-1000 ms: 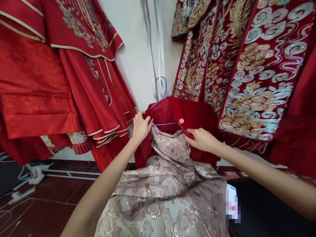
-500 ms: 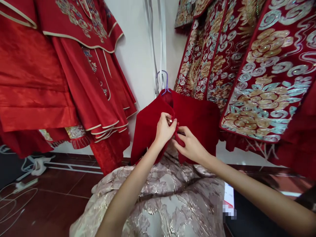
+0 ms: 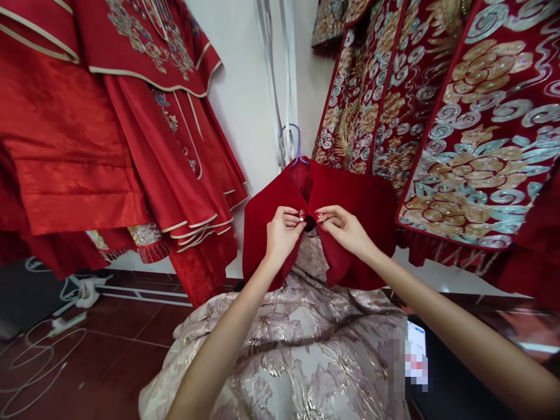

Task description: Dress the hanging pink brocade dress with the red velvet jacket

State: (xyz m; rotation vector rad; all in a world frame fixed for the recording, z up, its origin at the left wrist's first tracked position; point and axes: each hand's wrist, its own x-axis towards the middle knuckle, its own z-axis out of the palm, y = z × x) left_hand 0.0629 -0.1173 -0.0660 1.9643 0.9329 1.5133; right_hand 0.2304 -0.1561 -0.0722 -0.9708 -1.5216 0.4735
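Observation:
A red velvet cape hangs on a purple hanger over a pale brocade dress. My left hand pinches the left front edge of the cape at the neck, beside a small jewelled clasp. My right hand pinches the right front edge with its own clasp piece. The two edges almost meet between my fingertips. The dress skirt spreads down towards me under both forearms.
Red satin robes hang at the left. Red garments with gold and silver embroidery hang at the right. A white wall corner with hanging cords lies behind. White cables trail on the dark red floor. A phone lies at the lower right.
The cape fronts were spread apart, showing the dress top. Both hands drew the two edges together at the neck and now hold the clasp pieces close.

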